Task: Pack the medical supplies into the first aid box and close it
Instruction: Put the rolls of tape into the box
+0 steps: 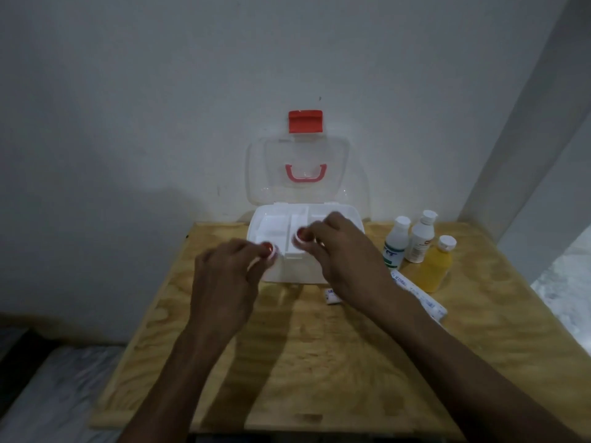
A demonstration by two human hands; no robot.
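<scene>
The white first aid box stands open at the back of the wooden table, its clear lid with a red latch leaning on the wall. My left hand holds a small white roll with a red centre over the box's front left corner. My right hand holds a second such roll above the box's middle compartment. To the right of the box stand two white bottles and a yellow bottle. A long wrapped bandage and a small white packet lie on the table.
The plywood table stands against a white wall. A wall corner rises to the right. Below the table's left edge lies a grey mattress-like surface.
</scene>
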